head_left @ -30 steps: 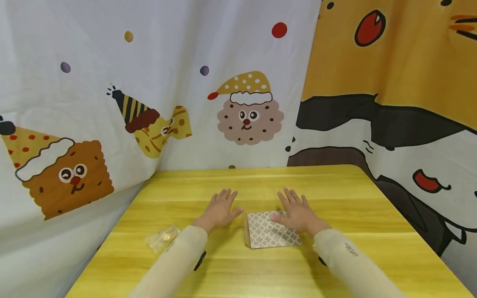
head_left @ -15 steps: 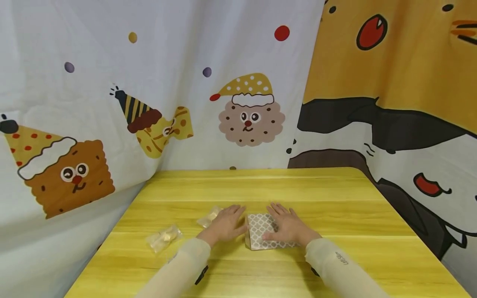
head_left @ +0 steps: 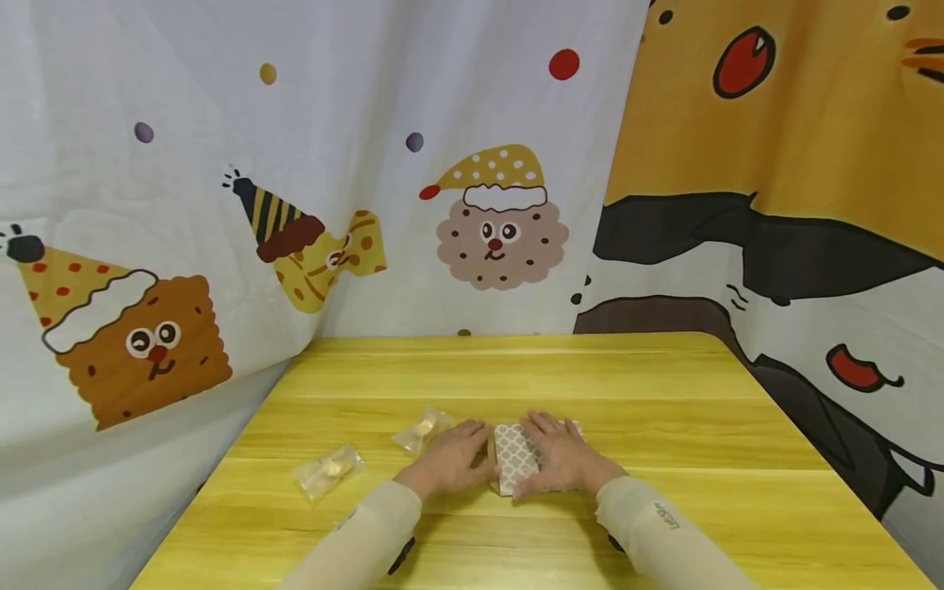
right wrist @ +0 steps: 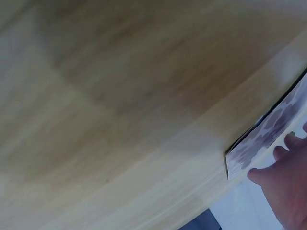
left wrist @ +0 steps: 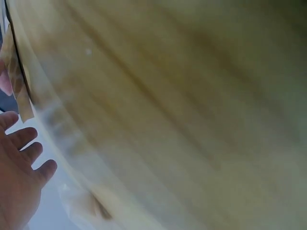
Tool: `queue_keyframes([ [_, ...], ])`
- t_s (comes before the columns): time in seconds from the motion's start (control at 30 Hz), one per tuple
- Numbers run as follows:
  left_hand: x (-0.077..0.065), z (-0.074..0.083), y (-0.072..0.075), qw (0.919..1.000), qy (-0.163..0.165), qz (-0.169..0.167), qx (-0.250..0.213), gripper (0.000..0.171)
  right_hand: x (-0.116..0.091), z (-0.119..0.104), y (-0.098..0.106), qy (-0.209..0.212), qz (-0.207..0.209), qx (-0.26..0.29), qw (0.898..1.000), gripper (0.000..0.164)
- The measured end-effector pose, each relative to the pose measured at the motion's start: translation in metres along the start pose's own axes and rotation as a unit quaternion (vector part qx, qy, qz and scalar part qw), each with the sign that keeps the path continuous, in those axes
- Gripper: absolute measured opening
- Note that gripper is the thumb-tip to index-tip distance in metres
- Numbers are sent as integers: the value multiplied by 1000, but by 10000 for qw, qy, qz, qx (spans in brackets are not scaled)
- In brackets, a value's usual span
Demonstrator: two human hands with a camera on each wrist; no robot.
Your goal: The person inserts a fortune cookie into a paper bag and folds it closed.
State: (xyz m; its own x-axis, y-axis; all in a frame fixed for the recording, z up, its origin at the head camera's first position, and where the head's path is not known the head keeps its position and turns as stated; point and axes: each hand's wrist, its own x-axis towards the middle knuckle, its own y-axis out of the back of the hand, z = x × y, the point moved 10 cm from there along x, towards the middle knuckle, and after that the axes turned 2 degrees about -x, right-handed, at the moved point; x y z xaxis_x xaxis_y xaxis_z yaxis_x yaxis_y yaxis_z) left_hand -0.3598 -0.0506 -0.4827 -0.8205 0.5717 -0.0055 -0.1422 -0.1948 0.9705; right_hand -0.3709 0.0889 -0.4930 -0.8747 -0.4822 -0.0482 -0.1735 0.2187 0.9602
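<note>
A small, flattish paper bag (head_left: 514, 452) with a grey-and-white lattice print and a brown left end lies on the table in the head view. My right hand (head_left: 564, 460) lies across its top, fingers spread and extended. My left hand (head_left: 451, 460) is at the bag's brown end, fingertips right beside it. In the left wrist view, that end of the bag (left wrist: 21, 96) shows just beyond the left fingers (left wrist: 29, 136). The right wrist view shows the printed face of the bag (right wrist: 266, 136) by the right hand (right wrist: 288, 184).
Left of the left hand lie two clear plastic packets with something yellowish inside: one nearer (head_left: 329, 471), one farther back (head_left: 424, 429). All rest on a yellow wood-grain table (head_left: 413, 369). A cartoon-printed curtain (head_left: 369, 82) hangs behind and at both sides.
Both hands have come down and closer together onto the bag. The right hand slid left across it. The farther packet, unseen a second ago, now shows beside the left hand.
</note>
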Motion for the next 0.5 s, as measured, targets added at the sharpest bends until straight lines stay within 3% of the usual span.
queue_keyframes([
  [0.17, -1, 0, -9, 9994, 46, -306, 135, 78, -4, 2, -7, -105, -342, -48, 9993, 132],
  [0.5, 1, -12, -9, 9965, -90, -555, 626, 77, -1, 4, -1, -285, -290, -127, 9991, 139],
])
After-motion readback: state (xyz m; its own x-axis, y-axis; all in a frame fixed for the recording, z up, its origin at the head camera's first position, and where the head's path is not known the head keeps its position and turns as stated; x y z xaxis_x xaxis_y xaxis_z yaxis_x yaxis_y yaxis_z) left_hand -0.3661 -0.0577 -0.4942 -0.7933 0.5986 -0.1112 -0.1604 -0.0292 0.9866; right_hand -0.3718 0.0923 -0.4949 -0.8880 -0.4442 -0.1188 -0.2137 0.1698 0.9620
